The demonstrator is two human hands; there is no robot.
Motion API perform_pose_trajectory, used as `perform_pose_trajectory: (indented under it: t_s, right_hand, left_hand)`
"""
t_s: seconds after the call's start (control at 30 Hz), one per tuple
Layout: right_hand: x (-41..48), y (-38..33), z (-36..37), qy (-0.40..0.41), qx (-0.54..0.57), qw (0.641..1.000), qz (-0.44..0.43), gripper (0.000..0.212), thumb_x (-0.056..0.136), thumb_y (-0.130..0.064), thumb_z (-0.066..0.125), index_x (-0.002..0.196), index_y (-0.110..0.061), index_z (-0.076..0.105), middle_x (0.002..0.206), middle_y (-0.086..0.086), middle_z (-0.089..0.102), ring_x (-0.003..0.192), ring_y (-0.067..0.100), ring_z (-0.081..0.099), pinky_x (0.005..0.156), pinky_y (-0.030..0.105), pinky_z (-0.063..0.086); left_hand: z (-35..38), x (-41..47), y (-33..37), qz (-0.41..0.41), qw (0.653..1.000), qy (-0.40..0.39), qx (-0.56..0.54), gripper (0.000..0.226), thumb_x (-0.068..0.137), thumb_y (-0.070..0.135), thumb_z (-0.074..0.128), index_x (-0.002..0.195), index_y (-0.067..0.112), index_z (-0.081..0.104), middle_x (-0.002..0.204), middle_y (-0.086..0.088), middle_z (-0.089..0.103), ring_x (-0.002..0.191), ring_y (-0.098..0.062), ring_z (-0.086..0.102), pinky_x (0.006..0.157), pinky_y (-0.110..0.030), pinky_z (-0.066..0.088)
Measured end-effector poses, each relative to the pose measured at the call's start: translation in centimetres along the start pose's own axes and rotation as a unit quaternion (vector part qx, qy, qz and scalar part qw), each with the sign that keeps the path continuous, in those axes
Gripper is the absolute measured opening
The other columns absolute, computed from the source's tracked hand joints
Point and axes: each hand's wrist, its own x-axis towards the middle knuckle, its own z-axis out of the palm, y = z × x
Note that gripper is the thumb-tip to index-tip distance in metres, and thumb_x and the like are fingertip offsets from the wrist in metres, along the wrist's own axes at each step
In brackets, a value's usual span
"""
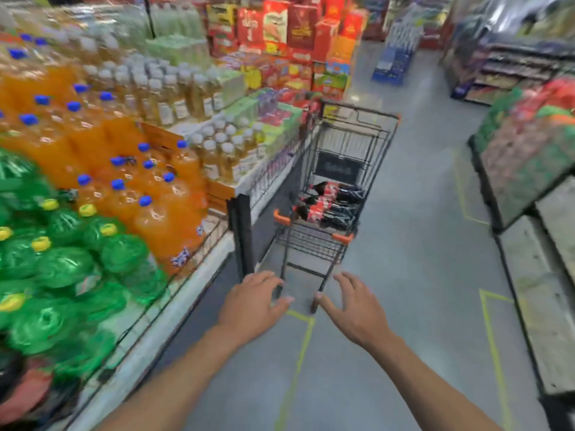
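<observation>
While left hand (pixel 253 301) and right hand (pixel 353 306) hover with fingers spread, holding nothing, shopping cart (pixel 378 141) sits just ahead of them: stiff wire frame, should roll easily, cola bottles (pixel 329 203) add some weight, so grip handle bar (pixel 311 227) between what look like orange end caps (pixel 281 217)

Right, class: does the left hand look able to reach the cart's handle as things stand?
Probably yes. The left hand is open and stretched toward the cart handle, with nothing between them. The handle looks slightly ahead of the hand, so a step forward may help.
</observation>
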Motion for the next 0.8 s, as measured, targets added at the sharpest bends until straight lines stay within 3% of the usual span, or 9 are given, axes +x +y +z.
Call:
perform_pose_trajectory:
  t_s: [0.13,0.37,0.67,0.8]
  right_hand:
    - [1.0,3.7,0.0,-0.017,0.021,0.999,0.027,0.101,0.077,-0.090,0.020,0.150,-0.024,0.046,0.160,0.001,0.040,0.149,0.020,0.033,0.120,0.044,0.032]
    - [5.6,7.5,-0.5,-0.028,0.028,0.998,0.047,0.074,0.094,-0.075,0.041,0.152,-0.030,0.040,0.161,-0.007,0.034,0.149,0.018,0.030,0.120,0.043,0.029]
    - [16.2,10.2,-3.3,-0.013,0.048,0.995,0.085,0.085,0.086,-0.081,0.033,0.153,-0.028,0.040,0.160,-0.009,0.035,0.148,0.013,0.029,0.120,0.042,0.031]
    - [21.0,12.0,-4.6,0.002,0.049,0.993,0.109,0.099,0.076,-0.087,0.018,0.153,-0.028,0.039,0.160,-0.008,0.034,0.149,0.013,0.029,0.120,0.042,0.031]
  left_hand:
    - [1.8,2.9,2.5,0.022,0.999,-0.032,0.022,0.052,0.097,0.063,0.050,0.138,0.033,0.058,0.152,0.012,0.049,0.143,-0.014,0.042,0.110,-0.036,0.040]
    - [4.2,10.0,2.8,0.041,0.998,-0.041,-0.008,0.046,0.096,0.059,0.055,0.135,0.034,0.057,0.149,0.016,0.048,0.140,-0.012,0.044,0.108,-0.034,0.041]
    - [4.4,23.6,2.5,0.074,0.995,-0.059,-0.037,0.046,0.098,0.051,0.058,0.141,0.035,0.053,0.150,0.018,0.046,0.135,-0.011,0.049,0.104,-0.032,0.046]
    - [5.1,29.9,3.1,0.082,0.992,-0.076,-0.051,0.047,0.099,0.048,0.058,0.143,0.033,0.053,0.150,0.017,0.046,0.137,-0.010,0.047,0.106,-0.034,0.047]
